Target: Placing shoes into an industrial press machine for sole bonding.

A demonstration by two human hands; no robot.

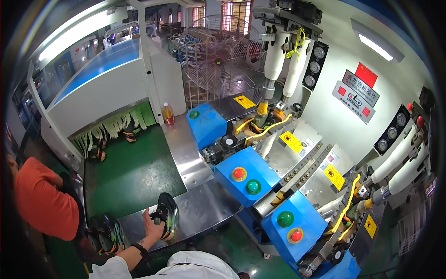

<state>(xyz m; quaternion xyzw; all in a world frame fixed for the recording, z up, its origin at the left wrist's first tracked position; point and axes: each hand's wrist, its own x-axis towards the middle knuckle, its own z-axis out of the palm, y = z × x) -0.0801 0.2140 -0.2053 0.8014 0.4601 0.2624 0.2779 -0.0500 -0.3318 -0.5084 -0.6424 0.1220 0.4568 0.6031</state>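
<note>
Black shoe (171,215) is positioned at the metal worktop (209,202). Left hand (152,228) grips it; right hand is out of view, state not determinable. Green conveyor belt (132,172) lies beyond; blue control boxes (251,162) stand right.

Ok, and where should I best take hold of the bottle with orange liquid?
I would grip the bottle around its middle, coming from the near side. It stands upright and slim on the metal ledge, and the white machine housing looks close behind it, so the front seems easier.
</note>
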